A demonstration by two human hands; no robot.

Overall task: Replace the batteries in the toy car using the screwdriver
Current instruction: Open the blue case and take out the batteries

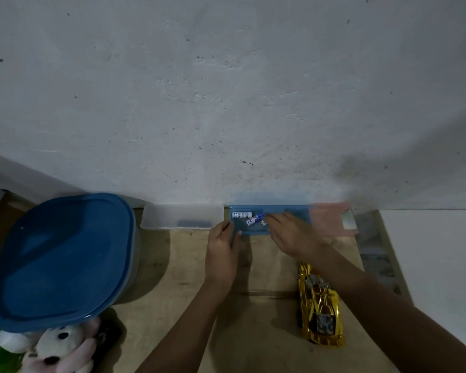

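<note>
A gold toy car [320,305] lies on the wooden table, lower right, under my right forearm. Against the wall stands a blue tray [293,211] with loose batteries [242,214] in it. My left hand [222,251] rests at the tray's left front corner, thumb and fingers around its edge. My right hand [293,234] reaches into the tray from the right, fingertips touching a blue and white battery [254,219]. I cannot tell whether the fingers have closed on it. No screwdriver is visible.
A clear tray [182,217] with something dark inside stands left of the blue one, a pink tray [332,218] to its right. A big blue-lidded tub [62,259] fills the left side, with a plush toy [62,348] below it. The wall is directly behind.
</note>
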